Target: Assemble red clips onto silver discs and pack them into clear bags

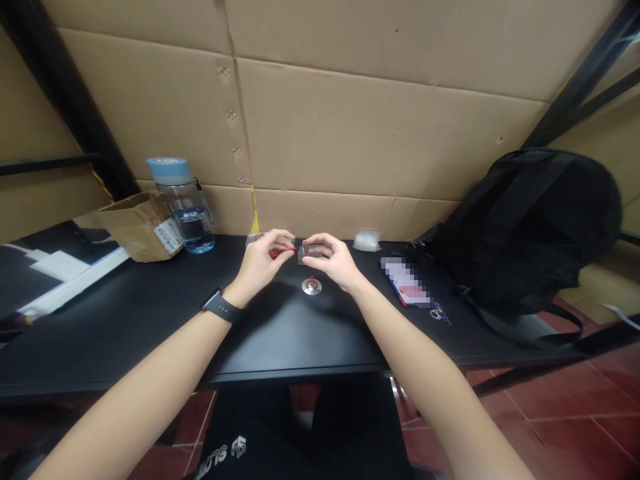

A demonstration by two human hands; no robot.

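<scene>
My left hand [264,259], with a dark watch on its wrist, is curled over a bundle of red cord [275,254], and the tip of the red shows by its thumb. Facing it, my right hand [331,260] has its fingers and thumb closed on a small, thin-rimmed, ring-like thing [305,249] that looks partly clear; its kind cannot be made out. The two hands are slightly apart. Just below them on the black table lies a shiny round metal disc [312,287] with a short red piece standing at its centre.
Left on the table [280,347] are a water bottle [186,207], an open cardboard box [143,230] and white sheets [65,267]. A clear bag [367,240], a phone [406,283], a keyring [440,313] and a black backpack [530,240] are right. Cardboard [350,127] walls the back.
</scene>
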